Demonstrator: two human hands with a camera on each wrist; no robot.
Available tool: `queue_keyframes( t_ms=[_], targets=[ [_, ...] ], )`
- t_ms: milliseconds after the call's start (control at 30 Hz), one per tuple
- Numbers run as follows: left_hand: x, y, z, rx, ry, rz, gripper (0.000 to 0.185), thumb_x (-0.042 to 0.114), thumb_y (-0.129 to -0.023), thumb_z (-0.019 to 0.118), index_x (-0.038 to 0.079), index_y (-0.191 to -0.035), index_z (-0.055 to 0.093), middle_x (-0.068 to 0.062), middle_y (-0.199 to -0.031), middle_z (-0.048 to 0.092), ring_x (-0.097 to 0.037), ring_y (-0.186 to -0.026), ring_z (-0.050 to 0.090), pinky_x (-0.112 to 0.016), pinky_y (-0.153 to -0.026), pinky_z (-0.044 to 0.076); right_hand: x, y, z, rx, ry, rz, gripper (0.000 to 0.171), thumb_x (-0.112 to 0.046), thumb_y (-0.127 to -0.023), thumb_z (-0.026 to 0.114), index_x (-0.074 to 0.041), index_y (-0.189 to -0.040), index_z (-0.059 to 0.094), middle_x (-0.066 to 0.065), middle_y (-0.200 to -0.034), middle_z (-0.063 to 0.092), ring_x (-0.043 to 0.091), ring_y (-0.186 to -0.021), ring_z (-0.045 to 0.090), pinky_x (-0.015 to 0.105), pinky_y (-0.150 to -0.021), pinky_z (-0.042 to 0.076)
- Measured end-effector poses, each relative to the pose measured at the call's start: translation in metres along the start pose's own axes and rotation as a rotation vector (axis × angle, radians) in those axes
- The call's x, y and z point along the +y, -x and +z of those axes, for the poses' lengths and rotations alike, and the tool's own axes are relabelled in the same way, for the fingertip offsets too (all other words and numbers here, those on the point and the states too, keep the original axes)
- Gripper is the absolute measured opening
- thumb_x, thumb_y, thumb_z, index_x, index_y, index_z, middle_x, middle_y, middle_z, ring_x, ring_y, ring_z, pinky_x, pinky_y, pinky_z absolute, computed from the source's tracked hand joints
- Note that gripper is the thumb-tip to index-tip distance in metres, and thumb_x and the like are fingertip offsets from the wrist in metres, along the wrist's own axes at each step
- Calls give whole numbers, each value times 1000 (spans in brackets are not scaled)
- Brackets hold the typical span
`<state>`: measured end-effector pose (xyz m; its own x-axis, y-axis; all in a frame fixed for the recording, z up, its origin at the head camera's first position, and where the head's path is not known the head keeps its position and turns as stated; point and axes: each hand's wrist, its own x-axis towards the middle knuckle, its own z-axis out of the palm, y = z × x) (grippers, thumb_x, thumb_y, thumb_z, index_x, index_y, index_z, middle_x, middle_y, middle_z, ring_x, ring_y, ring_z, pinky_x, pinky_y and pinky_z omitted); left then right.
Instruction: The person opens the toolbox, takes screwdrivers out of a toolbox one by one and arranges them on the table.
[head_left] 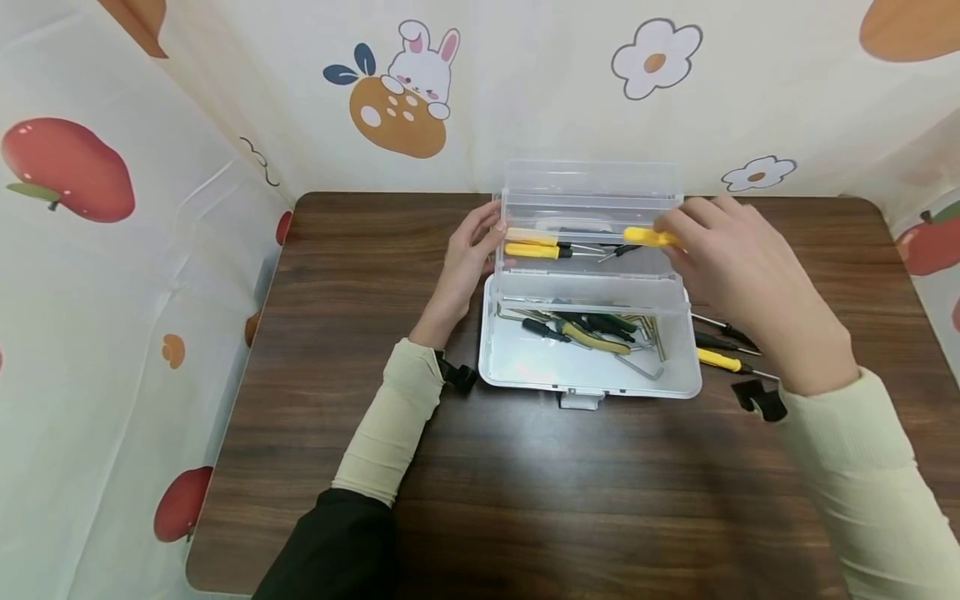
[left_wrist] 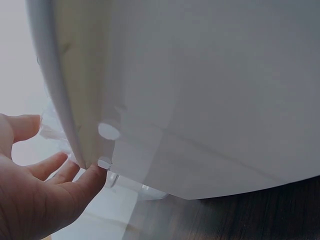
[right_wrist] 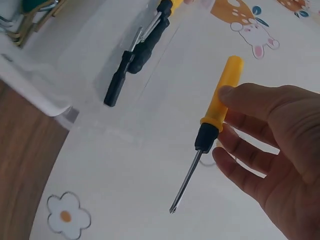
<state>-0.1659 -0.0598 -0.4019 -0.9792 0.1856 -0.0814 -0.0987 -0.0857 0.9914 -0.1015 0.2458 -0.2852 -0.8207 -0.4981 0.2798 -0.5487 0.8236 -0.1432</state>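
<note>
On the dark wooden table (head_left: 375,275) stands a clear plastic toolbox (head_left: 590,367) with its lid raised and an upper tray (head_left: 585,265) slid back over the rear half. The right hand (head_left: 738,267) hovers over the tray's right end and pinches a yellow-handled screwdriver (head_left: 649,237) between thumb and fingertips; in the right wrist view the same screwdriver (right_wrist: 212,129) hangs in the air, shaft pointing down and away, gripped at the handle by the thumb with the other fingers (right_wrist: 250,155) curled loosely beneath it. The left hand (head_left: 468,258) rests against the tray's left edge, fingers fairly straight and touching the plastic, holding nothing; the left wrist view shows those fingers (left_wrist: 75,182) spread just under the box's white wall (left_wrist: 200,100). In the tray lies another yellow screwdriver (head_left: 536,249), with small black drivers (right_wrist: 137,55) beside it. The lower compartment holds pliers (head_left: 592,333) with yellow-green handles and several hex keys (head_left: 651,337). Just right of the box, on the table, lie three more screwdrivers (head_left: 726,360), partly hidden by the right wrist. A cloth printed with fruit, flowers and a rabbit (head_left: 423,62) surrounds the table.
</note>
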Motion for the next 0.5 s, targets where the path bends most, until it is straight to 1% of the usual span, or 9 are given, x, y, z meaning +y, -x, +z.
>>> queue_keyframes(
  t_ms=[133,200,300,400,500],
  targets=[
    [0,1,-1,1,9,0,47,29,-109,55,20,-154,49,-8,-157,50,-29,-130,63,-39,-93,62,4,21,4,39,-13,59,34,8,-84,78,-1,-116,69,21,-111,70,42,-99,59,57,-83,48],
    [0,0,-1,2,11,0,47,29,-109,56,20,-154,49,-8,-158,49,-29,-129,63,-39,-92,62,7,32,6,35,-20,111,37,8,-83,80,-1,-117,69,21,-113,70,42,-100,59,58,-85,48],
    [-1,0,-2,5,9,2,47,29,-109,56,20,-154,49,-10,-158,48,-29,-129,63,-39,-91,63,13,48,11,32,-27,174,37,9,-82,81,0,-117,69,22,-112,70,42,-101,58,58,-87,47],
    [-1,0,-2,8,1,2,47,29,-109,55,20,-154,49,-10,-158,49,-28,-130,62,-39,-91,63,22,64,14,13,-24,239,37,8,-84,79,1,-118,68,24,-113,68,44,-103,57,60,-91,45],
    [-1,-1,-1,6,-5,-4,47,29,-109,55,21,-154,49,-8,-156,50,-27,-131,62,-38,-93,62,31,80,16,-6,-3,294,36,7,-85,78,2,-118,66,25,-113,66,47,-105,55,63,-91,43]
  ],
)
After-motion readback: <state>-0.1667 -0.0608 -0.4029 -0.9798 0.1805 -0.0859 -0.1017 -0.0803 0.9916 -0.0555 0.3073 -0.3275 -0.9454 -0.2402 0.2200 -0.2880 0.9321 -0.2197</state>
